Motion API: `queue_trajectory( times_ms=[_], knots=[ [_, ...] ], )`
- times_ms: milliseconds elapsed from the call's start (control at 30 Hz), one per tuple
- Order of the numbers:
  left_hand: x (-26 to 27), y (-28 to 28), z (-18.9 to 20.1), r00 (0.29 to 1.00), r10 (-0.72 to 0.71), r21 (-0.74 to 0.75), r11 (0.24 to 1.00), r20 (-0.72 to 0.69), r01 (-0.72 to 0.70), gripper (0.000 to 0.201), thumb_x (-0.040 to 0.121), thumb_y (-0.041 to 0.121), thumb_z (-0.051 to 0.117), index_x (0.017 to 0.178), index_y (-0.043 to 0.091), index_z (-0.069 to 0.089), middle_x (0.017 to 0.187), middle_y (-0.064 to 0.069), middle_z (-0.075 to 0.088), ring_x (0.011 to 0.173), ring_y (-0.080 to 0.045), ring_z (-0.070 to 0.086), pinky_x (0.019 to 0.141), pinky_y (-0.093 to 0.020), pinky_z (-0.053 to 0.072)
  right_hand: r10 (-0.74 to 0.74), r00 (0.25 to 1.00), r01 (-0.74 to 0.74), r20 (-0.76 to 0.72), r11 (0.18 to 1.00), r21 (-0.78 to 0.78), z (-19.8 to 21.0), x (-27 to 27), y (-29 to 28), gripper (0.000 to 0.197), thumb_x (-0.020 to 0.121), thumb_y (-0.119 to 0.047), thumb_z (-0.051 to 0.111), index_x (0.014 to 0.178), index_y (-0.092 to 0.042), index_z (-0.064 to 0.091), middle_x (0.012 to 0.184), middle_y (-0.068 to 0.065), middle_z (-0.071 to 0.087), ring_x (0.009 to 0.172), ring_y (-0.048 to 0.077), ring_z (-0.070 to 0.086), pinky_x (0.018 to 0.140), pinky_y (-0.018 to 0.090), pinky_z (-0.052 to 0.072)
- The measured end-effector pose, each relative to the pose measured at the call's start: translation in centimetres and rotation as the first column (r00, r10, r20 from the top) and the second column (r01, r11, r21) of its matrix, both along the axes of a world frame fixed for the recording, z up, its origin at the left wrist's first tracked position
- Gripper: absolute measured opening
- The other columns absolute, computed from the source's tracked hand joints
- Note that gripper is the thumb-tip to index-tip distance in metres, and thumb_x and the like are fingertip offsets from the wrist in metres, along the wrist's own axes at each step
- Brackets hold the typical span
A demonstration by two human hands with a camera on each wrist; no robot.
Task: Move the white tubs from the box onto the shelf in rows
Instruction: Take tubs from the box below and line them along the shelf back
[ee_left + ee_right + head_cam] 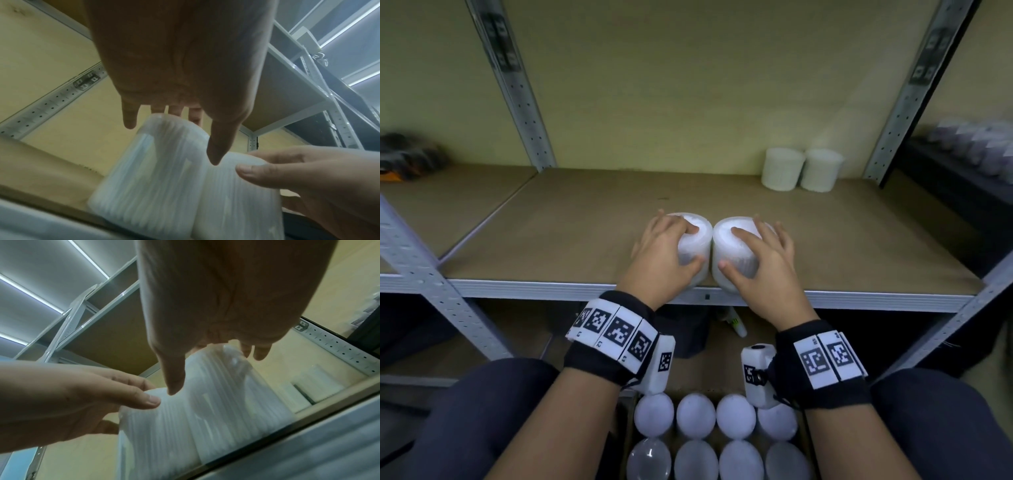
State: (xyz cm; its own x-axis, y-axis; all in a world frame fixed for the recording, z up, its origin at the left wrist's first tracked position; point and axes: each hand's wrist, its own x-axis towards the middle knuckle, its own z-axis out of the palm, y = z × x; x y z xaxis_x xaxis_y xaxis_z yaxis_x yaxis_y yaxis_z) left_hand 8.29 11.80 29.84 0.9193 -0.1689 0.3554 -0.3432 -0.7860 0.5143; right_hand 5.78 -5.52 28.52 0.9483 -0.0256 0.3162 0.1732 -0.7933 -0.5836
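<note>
Left hand (666, 255) is wrapped over one tub (697, 240), thumb on the near side and fingers over the top. Right hand (758, 263) grips a second tub (732, 253) the same way. The two tubs touch each other and sit right at the near edge of the shelf (571, 219); can't tell if they're fully set down yet. Two more tubs (802, 169) already stand side by side at the far right, so that looks like the start of a row. The box (628, 428) below still shows eight tubs (717, 437), so I'd say this is early days, most of it left.
</note>
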Motion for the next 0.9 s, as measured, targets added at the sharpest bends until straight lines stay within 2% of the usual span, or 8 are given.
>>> queue_trajectory(
  times_ms=[100, 200, 300, 433, 567, 733, 833, 900],
  knots=[
    [-1.0, 0.1, 0.3, 0.998, -0.006, 0.064, 0.998, 0.069, 0.001, 0.040, 0.083, 0.031, 0.064, 0.121, 0.022, 0.056, 0.130, 0.006, 0.048, 0.134, -0.015, 0.033, 0.110, -0.029, 0.030, -0.048, 0.991, 0.046, 0.127, 0.999, 0.021, 0.6, -0.8, 0.5, 0.043, 0.083, -0.033, 0.067, 0.125, -0.022, 0.061, 0.148, 0.000, 0.040, 0.138, 0.023, 0.022, 0.115, 0.035, 0.027],
    [-1.8, 0.1, 0.6, 0.989, 0.045, -0.013, 0.999, 0.143, -0.043, 0.031, 0.083, 0.022, 0.063, 0.113, 0.014, 0.061, 0.116, 0.003, 0.053, 0.113, -0.015, 0.043, 0.092, -0.013, 0.029, -0.062, 0.979, 0.067, 0.195, 0.998, -0.021, 1.7, -1.3, 0.8, 0.028, 0.084, -0.025, 0.064, 0.111, -0.019, 0.067, 0.120, -0.003, 0.056, 0.117, 0.019, 0.040, 0.103, 0.028, 0.036],
    [-2.2, 0.1, 0.8, 0.990, 0.053, 0.015, 0.998, 0.127, -0.056, 0.025, 0.083, 0.017, 0.061, 0.107, 0.010, 0.062, 0.112, -0.001, 0.056, 0.110, -0.018, 0.046, 0.093, -0.020, 0.035, 0.008, 0.994, 0.003, 0.106, 0.995, -0.098, 2.5, -1.5, 0.4, 0.024, 0.086, -0.016, 0.062, 0.109, -0.014, 0.067, 0.114, -0.001, 0.061, 0.114, 0.018, 0.047, 0.087, 0.010, 0.026],
    [-2.1, 0.1, 1.2, 0.992, 0.035, 0.051, 0.998, 0.122, -0.041, 0.024, 0.084, 0.010, 0.057, 0.107, 0.010, 0.063, 0.111, -0.001, 0.058, 0.110, -0.018, 0.048, 0.094, -0.027, 0.042, 0.011, 0.996, -0.004, 0.083, 0.997, -0.082, 2.7, -1.5, 0.0, 0.022, 0.087, -0.007, 0.060, 0.106, -0.013, 0.069, 0.114, -0.001, 0.064, 0.115, 0.016, 0.050, 0.079, 0.004, 0.020],
    [-1.7, -0.1, 1.9, 0.993, 0.032, 0.105, 0.993, 0.116, -0.044, 0.023, 0.086, 0.005, 0.054, 0.106, 0.009, 0.064, 0.109, -0.002, 0.059, 0.107, -0.018, 0.050, 0.089, -0.027, 0.044, -0.019, 0.997, 0.027, 0.074, 0.994, -0.107, 2.8, -1.0, 0.2, 0.022, 0.087, -0.007, 0.059, 0.104, -0.016, 0.070, 0.112, -0.003, 0.066, 0.114, 0.016, 0.050, 0.079, 0.007, 0.022],
    [-0.5, -1.0, 2.2, 0.996, 0.035, 0.209, 0.977, 0.077, -0.050, 0.025, 0.082, -0.007, 0.046, 0.096, 0.005, 0.064, 0.100, -0.009, 0.061, 0.098, -0.026, 0.054, 0.081, -0.039, 0.049, -0.041, 0.998, 0.045, 0.037, 0.994, -0.104, 2.8, 0.1, 0.3, 0.022, 0.086, -0.009, 0.062, 0.103, -0.020, 0.071, 0.112, -0.004, 0.067, 0.113, 0.014, 0.055, 0.090, 0.019, 0.036],
    [0.8, -1.5, 2.8, 0.997, 0.043, 0.271, 0.961, 0.060, -0.058, 0.029, 0.083, -0.008, 0.045, 0.099, 0.006, 0.064, 0.102, -0.011, 0.061, 0.097, -0.027, 0.056, 0.077, -0.037, 0.050, -0.040, 0.999, 0.040, 0.002, 0.995, -0.094, 3.3, 1.5, -0.1, 0.023, 0.085, -0.007, 0.063, 0.102, -0.020, 0.073, 0.111, -0.002, 0.069, 0.109, 0.015, 0.061, 0.093, 0.024, 0.047],
    [1.8, -2.1, 3.4, 0.998, 0.044, 0.310, 0.949, 0.050, -0.058, 0.032, 0.084, -0.008, 0.044, 0.104, 0.006, 0.064, 0.105, -0.013, 0.061, 0.097, -0.029, 0.057, 0.074, -0.033, 0.046, -0.060, 0.998, 0.056, -0.033, 0.994, -0.089, 3.8, 2.8, -0.4, 0.024, 0.086, -0.005, 0.062, 0.103, -0.018, 0.072, 0.114, 0.001, 0.068, 0.110, 0.018, 0.062, 0.091, 0.025, 0.047]
  ],
)
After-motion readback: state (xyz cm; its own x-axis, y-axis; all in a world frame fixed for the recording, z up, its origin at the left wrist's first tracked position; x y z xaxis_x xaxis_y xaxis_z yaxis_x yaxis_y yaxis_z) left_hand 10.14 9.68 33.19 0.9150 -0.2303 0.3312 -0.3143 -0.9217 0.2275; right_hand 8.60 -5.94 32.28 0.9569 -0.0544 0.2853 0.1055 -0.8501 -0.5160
